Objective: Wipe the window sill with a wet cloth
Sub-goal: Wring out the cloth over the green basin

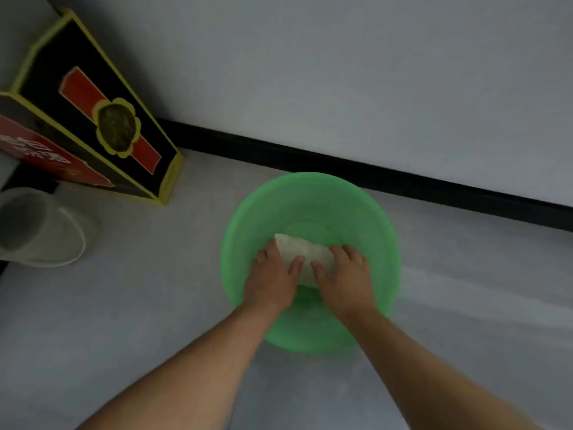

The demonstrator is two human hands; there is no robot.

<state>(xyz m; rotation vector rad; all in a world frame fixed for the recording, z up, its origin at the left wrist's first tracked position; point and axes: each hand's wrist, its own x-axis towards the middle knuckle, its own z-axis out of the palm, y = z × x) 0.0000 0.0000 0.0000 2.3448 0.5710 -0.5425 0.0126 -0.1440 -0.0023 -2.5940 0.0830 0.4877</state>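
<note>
A green plastic basin sits on the pale grey floor close to the wall. Inside it lies a bunched white cloth. My left hand grips the cloth's left end, thumb on top and fingers curled round the far side. My right hand grips the right end the same way. Both hands are down inside the basin. Whether there is water in the basin cannot be made out.
A black skirting strip runs along the foot of the white wall. A tall black, yellow and red box leans at the far left. A pale bucket lies on its side below it.
</note>
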